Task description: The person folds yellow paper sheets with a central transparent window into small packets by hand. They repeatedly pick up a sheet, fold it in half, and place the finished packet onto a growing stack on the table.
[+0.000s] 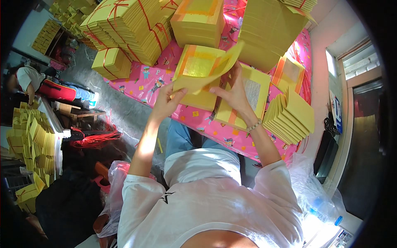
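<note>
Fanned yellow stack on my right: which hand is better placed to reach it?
Probably your right hand, being nearer the fanned stack than your left hand; both are at the yellow sheet.

Paper stacks point(198, 33) on the table point(138, 84)

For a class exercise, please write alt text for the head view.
A person's left hand pinches bent yellow paper, with the right hand at its edge, over a pink patterned tablecloth. Yellow stacks, some red-tied, stand behind and right; another person is at far left.
</note>
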A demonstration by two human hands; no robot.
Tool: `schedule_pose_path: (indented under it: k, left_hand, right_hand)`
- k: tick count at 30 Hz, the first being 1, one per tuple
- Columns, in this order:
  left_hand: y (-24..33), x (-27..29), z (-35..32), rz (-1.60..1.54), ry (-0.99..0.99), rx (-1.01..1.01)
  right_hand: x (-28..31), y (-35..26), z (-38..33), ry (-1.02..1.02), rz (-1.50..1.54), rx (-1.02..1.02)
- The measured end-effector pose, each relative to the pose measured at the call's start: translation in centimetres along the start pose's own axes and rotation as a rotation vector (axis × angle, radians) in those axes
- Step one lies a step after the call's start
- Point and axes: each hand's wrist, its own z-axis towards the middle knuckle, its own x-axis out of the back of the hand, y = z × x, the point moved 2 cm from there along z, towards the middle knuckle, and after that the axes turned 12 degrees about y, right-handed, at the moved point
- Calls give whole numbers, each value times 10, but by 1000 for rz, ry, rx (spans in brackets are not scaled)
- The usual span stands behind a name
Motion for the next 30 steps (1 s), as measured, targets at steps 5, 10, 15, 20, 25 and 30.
schedule_pose_path:
  k: [5,10,15,20,25,30]
  left_hand:
    - [-26,-8,-2,-185,-85,140]
    - [-14,-28,7,165,228,-310]
    - [-4,-43,9,-36,321,-311]
    - [-5,-39,15,-31,230,-237]
    - [26,-45,14,-214,147,-108]
    - [39,-58,10,-353,81,35]
  right_hand:
    - [-7,-1,-3,-164,45,-125]
    - [-12,-4,-4,-226,-33,-121]
    - [-18,-3,-4,-201,19,-109]
    - [-11,-14,-3,-121,-17,-181]
    - [0,-22,-5,-69,-7,-271]
    - [6,-36,-11,-50,27,-316]
